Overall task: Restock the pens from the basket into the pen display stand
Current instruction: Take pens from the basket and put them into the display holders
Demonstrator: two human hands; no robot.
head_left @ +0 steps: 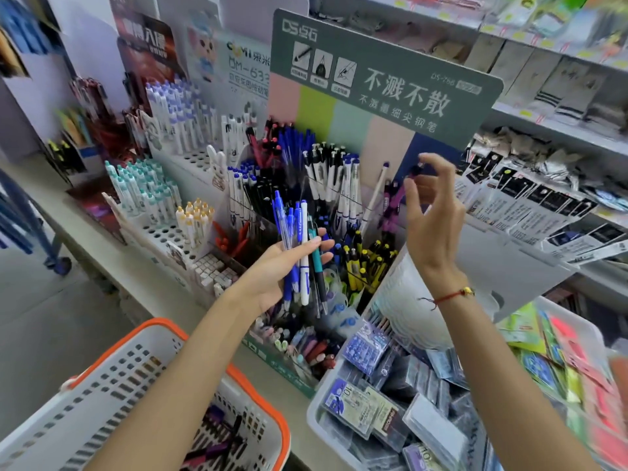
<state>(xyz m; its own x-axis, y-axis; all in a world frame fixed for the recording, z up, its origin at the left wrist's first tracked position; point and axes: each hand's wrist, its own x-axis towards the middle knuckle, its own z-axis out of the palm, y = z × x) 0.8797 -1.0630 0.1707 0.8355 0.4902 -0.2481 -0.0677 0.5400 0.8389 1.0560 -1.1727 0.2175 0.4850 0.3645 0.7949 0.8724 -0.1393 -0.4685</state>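
Observation:
My left hand [282,266] grips a bunch of pens [300,239], mostly blue, with one white and one teal, held upright in front of the pen display stand [384,83]. The stand has a green header card and clear compartments packed with blue, black, white and yellow pens. My right hand [431,212] is raised at the stand's right side and pinches the top of a dark purple pen [397,195] that points down into a compartment. The white basket with an orange rim [170,329] sits at lower left; a few dark and purple pens [217,440] lie in it.
More pen racks [170,130] stand to the left on the counter. A white bin of boxed refills [390,409] lies at lower right, and a green tray of small pens [299,348] sits below the stand. Shelves of packaged goods [530,198] run along the right.

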